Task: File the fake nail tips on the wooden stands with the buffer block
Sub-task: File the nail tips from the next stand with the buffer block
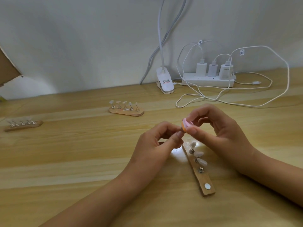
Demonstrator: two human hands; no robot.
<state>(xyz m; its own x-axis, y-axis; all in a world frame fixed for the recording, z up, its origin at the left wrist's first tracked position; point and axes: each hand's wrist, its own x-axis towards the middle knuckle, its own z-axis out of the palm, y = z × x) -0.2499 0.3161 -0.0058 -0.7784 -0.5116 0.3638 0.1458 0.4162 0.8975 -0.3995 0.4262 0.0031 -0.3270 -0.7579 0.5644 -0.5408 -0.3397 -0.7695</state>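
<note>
My right hand (218, 128) pinches a small pink and orange buffer block (236, 125) between thumb and fingers. My left hand (155, 143) pinches a small nail tip holder (180, 131) right against the block; the tip itself is mostly hidden by my fingers. Below my hands lies a long wooden stand (199, 176) with three pale nail tips on metal pegs and one bare round magnet near its close end. Two more wooden stands with several nail tips sit farther off, one in the middle (127, 111) and one at the far left (23, 126).
The wooden table (73, 161) runs to a white wall. At the back right stand a white power strip (208, 80) with three chargers, loose white cables (246, 102) and a white clip lamp base (165, 82). A piece of cardboard (7, 66) leans at the far left.
</note>
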